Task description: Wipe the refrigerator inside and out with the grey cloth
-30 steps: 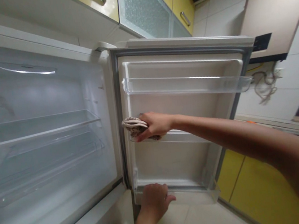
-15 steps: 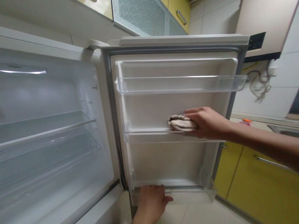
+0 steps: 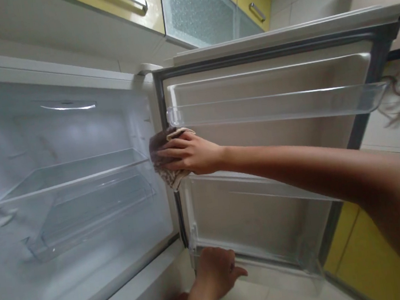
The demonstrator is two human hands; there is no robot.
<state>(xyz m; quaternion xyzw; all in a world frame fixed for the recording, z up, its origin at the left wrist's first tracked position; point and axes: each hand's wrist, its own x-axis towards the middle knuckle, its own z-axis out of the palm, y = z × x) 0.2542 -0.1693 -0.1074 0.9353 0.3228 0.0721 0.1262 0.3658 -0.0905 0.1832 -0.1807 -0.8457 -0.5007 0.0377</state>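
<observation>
My right hand presses a brownish cloth against the hinge-side edge of the open fridge door, at the left end of the middle door bin. Its fingers are closed over the cloth. My left hand grips the bottom edge of the door, by the lowest door bin, fingers curled round it. The upper door bin is transparent and holds nothing.
The fridge interior on the left has glass shelves and a clear drawer. Yellow wall cabinets with a frosted glass door hang overhead. A yellow base cabinet and a cable are behind the door.
My right hand swept the cloth along the middle door bin to the right, then back left to the hinge edge. The view shifted closer to the door. My left hand stayed at the bottom edge.
</observation>
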